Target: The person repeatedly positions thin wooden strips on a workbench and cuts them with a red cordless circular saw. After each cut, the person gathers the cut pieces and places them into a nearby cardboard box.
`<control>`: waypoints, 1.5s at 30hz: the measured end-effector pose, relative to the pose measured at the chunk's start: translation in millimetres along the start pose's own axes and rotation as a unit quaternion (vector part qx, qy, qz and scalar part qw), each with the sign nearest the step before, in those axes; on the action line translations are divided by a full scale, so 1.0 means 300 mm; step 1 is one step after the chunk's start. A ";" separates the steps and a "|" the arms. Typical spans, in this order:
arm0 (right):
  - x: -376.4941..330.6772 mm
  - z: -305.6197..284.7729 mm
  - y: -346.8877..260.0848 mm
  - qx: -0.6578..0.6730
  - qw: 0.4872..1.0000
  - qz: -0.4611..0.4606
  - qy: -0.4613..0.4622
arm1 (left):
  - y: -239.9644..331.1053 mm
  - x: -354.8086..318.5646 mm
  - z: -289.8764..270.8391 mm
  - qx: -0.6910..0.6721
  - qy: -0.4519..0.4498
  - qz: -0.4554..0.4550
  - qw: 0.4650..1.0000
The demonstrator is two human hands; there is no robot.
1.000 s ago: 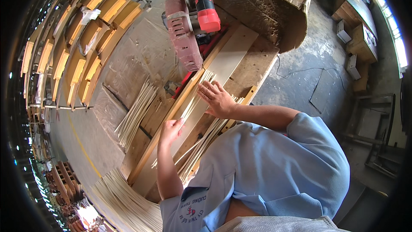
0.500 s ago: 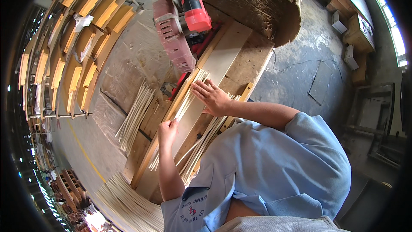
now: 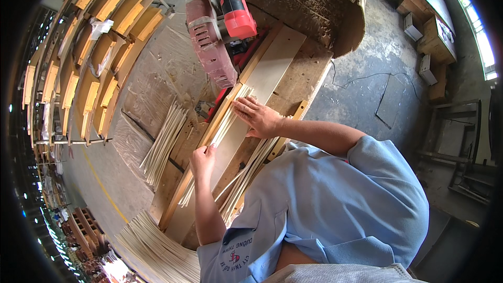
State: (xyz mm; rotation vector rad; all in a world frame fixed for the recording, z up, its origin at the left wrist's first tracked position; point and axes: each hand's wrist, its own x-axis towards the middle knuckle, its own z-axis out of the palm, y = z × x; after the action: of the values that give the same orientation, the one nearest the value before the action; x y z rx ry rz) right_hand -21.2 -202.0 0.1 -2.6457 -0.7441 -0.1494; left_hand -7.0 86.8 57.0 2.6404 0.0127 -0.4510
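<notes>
On the wooden surface point(image 3: 309, 81) in front of the person, a bundle of thin pale wood strips point(image 3: 222, 131) lies along a light board point(image 3: 262, 81) that runs up toward a red power saw point(image 3: 220, 21). The right hand point(image 3: 258, 117) lies flat and spread on the upper part of the strips, palm down, fingers pointing at the saw; it presses rather than grips. The left hand point(image 3: 203, 158) sits lower on the same bundle with its fingers curled down over the strips' near end, apparently pinching them together. More strips lie loose beside the board on the right point(image 3: 251, 170), another small sheaf point(image 3: 162, 144) rests to the left on the brown sheet, and a large fan of strips point(image 3: 152, 249) spreads near the lower edge.

The work in hand looks like squaring up the bundle and guiding it to the saw. To do it well, the strips should stay tight against the board's raised edge, the ends level, with even downward pressure so none rides up. The right fingertips are near the saw housing, so that hand would best stay back from the blade line and push from behind.
</notes>
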 end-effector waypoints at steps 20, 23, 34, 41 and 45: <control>0.008 -0.033 -0.009 -0.040 0.997 0.041 -0.054 | 0.036 -0.098 0.045 0.045 0.230 0.056 0.971; -0.006 -0.026 0.003 -0.042 0.997 0.051 -0.050 | 0.105 -0.103 0.008 0.093 0.353 0.253 0.896; 0.019 -0.054 0.020 0.043 0.994 0.080 -0.066 | 0.225 0.088 0.237 0.139 0.250 0.352 0.891; 0.012 -0.056 0.008 0.079 0.993 0.080 -0.025 | 0.265 0.153 0.291 0.141 0.229 0.365 0.891; 0.009 -0.056 0.005 0.083 0.994 0.076 0.001 | 0.267 0.157 0.305 0.137 0.240 0.357 0.892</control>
State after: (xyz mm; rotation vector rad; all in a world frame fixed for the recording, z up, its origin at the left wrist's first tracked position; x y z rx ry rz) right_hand -18.1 -208.3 15.6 -2.5300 -0.5273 -0.0469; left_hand 15.8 -28.4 0.1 2.6972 -0.8873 0.4813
